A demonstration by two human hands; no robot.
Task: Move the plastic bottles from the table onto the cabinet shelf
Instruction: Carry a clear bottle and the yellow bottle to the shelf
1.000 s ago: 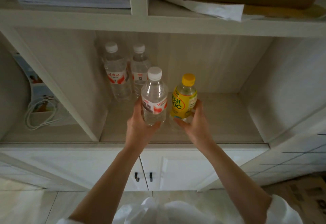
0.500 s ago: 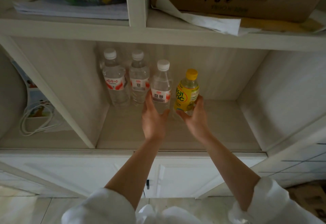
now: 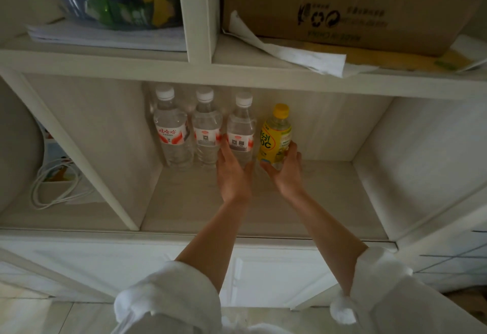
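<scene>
Three clear water bottles with white caps and red labels stand in a row at the back of the cabinet shelf [image 3: 184,202]: the left bottle [image 3: 170,128], the middle bottle [image 3: 206,128] and the right bottle [image 3: 241,128]. A yellow drink bottle [image 3: 275,136] with a yellow cap stands just right of them. My left hand [image 3: 233,175] grips the base of the right water bottle. My right hand [image 3: 287,173] holds the lower part of the yellow bottle, thumb in front and fingers behind. Both bottle bases are hidden by my hands.
The shelf has open room to the right of the yellow bottle and in front. Above, an upper shelf carries a cardboard box [image 3: 355,12], loose paper [image 3: 290,49] and a bag on stacked papers [image 3: 110,36]. A white cable [image 3: 52,186] lies in the left compartment.
Both hands have pushed the water bottle and the yellow bottle deeper into the shelf, into line with the two bottles at the back. The view has moved closer.
</scene>
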